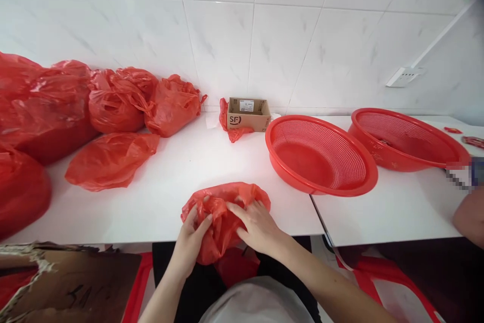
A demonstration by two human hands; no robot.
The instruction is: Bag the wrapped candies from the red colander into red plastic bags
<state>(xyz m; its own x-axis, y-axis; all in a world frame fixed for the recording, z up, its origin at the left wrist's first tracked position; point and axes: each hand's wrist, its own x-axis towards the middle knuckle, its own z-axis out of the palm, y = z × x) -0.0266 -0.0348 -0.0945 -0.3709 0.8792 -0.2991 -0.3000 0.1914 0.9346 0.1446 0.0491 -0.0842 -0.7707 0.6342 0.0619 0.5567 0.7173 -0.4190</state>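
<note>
A crumpled red plastic bag (217,235) lies at the table's front edge, partly hanging over it. My left hand (192,232) grips its bunched plastic from the left, thumb pressed toward the fingers. On the other side, my right hand (259,224) holds the bag's upper right part, with the index finger reaching over the folds and some fingertips hidden in the plastic. What the bag contains cannot be seen. To the left, a flat red bag (113,159) rests on the table.
Several full red bags (170,106) line the table's left side. A small cardboard box (249,121) stands by the wall. Two red plastic baskets (306,162) sit on the right, near another person's arm (471,217). A large carton (91,282) stands below left.
</note>
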